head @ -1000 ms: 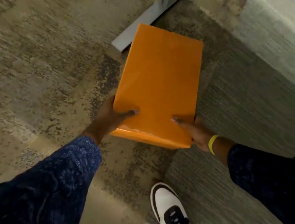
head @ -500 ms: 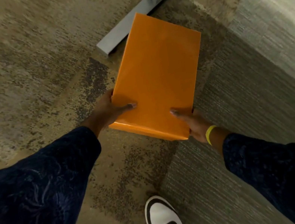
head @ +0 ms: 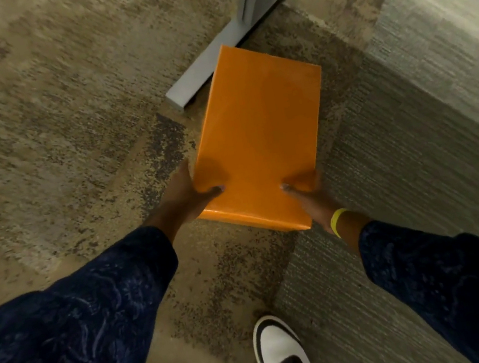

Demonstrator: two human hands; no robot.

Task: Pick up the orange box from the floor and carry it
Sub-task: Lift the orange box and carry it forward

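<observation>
I hold the flat, shiny orange box (head: pixel 259 136) up off the brown patchy carpet floor (head: pixel 47 135); my left hand (head: pixel 184 195) has a tight grip on its near left corner, thumb on top; my right hand (head: pixel 310 197) has a tight grip on its near right corner, and looks blurry; a yellow band (head: pixel 337 218) sits on my right wrist; the grey metal foot (head: pixel 211 67) lies on the floor past the box; my white and black shoe (head: pixel 280 358) is below.
</observation>
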